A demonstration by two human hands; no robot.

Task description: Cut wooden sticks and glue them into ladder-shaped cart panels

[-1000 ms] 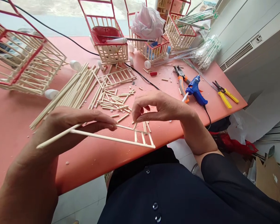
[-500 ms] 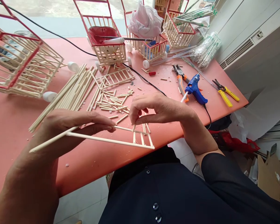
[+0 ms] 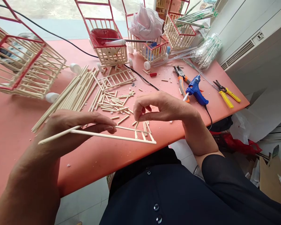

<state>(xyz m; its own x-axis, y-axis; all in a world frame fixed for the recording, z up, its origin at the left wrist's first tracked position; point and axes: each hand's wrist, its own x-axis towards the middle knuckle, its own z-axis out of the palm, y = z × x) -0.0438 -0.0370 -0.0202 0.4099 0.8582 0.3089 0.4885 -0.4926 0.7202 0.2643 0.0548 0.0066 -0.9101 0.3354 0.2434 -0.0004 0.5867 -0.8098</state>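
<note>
My left hand [image 3: 78, 120] is closed, thumb and fingers pinching a ladder-like frame of pale wooden sticks [image 3: 112, 137] above the table's front edge. Long rails run to the right, with a few short rungs joining them at that end. A longer stick at the frame's left end slants out past my wrist. My right hand [image 3: 162, 107] is closed in a pinch just above the rungs, on a short wooden stick [image 3: 136, 124] whose lower end shows beneath the fingertips. Many cut short sticks [image 3: 113, 101] lie scattered behind the hands.
A bundle of long sticks [image 3: 69, 95] and a finished ladder-shaped panel [image 3: 118, 79] lie on the pink table [image 3: 89, 168]. Small stick carts [image 3: 110, 54] stand at the back. To the right are a blue glue gun [image 3: 195, 90], orange-handled pliers [image 3: 181, 79] and yellow-handled cutters [image 3: 226, 93].
The stick frame has tipped, its right end rising slightly and its rails looking closer together. My right hand has shifted a little to the right, still pinched.
</note>
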